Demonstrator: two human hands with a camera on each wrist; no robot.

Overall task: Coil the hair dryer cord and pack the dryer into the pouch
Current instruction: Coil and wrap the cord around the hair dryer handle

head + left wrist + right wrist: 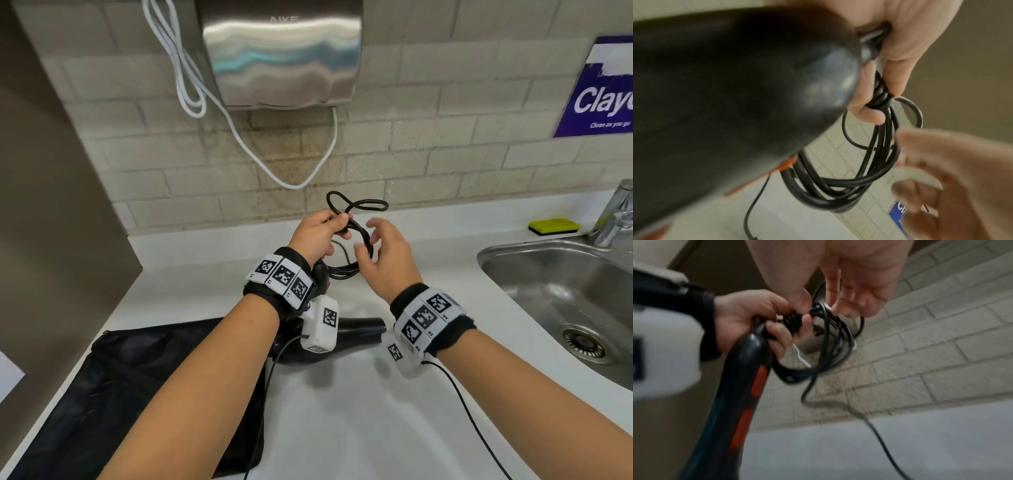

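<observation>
Coiling is the step you're in, and your left hand (317, 233) does the anchoring: its fingers are curled tight round the gathered loops of the cord (875, 164), just beyond the butt of the dryer handle (748, 379), with the strain relief tucked under the same fingers. Your right hand (383, 260) sits just beside the coil with its fingers loose and apart, brushing the strands at most and gripping nothing, though the blur makes any contact hard to call. Keep the left-hand grip firm, since all the loops meet at that one point and will spring apart if it slackens. One small loop (356, 205) sticks up above your left fist, twisted into a figure-eight; I would have your right hand lay it flat against the others instead of forcing it. Match each new turn to the size of those already hanging, so the bundle stays compact. The dryer (356, 330) hangs below your left wrist, its barrel low over the counter (342, 411) and just beside the black pouch (137, 377), which lies flat to the left; whether the barrel touches the counter isn't clear
</observation>
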